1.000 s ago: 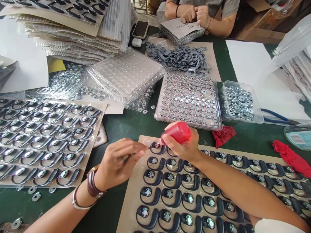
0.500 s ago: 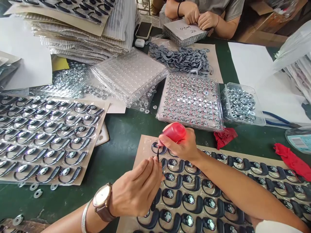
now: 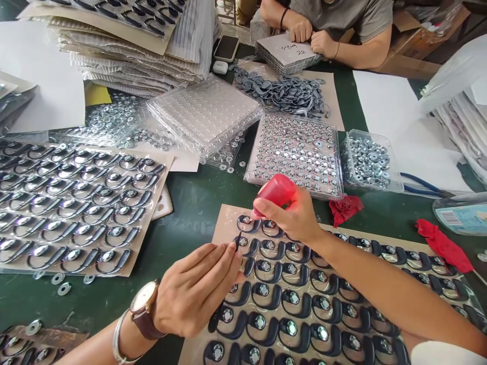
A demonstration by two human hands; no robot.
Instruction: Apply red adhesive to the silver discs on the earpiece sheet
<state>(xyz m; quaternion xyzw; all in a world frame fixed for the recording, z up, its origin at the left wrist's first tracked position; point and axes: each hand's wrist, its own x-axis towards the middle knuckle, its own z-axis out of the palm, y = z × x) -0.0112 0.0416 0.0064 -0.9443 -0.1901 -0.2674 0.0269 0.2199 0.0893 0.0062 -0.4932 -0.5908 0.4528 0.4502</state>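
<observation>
My right hand [image 3: 300, 215] is wrapped round a red squeeze bottle [image 3: 277, 191], tilted with its nozzle end down to the left. Below the nozzle end is a black hook-shaped part [image 3: 245, 222] with a shiny round centre, at the top left corner of a brown sheet [image 3: 224, 220]. My left hand [image 3: 190, 291] pinches a thin black pointed tool [image 3: 238, 240], perhaps tweezers, whose tip is just below that part. Rows of similar black hook-shaped parts [image 3: 292, 299] lie on the sheet under both hands. Whether the nozzle touches the part, I cannot tell.
A second sheet of hook-shaped parts [image 3: 76, 213] lies at left. Beyond are a tray of silver discs [image 3: 297, 152], a clear box of metal washers [image 3: 369, 159], blue-handled pliers [image 3: 422, 183] and red cloth [image 3: 346, 209]. Across the table, a person's hands [image 3: 312, 38] rest on stacked trays.
My left hand and the black tool have drawn back down and to the left, away from the bottle's nozzle end. The bottle has risen slightly. The other person's hands have moved apart.
</observation>
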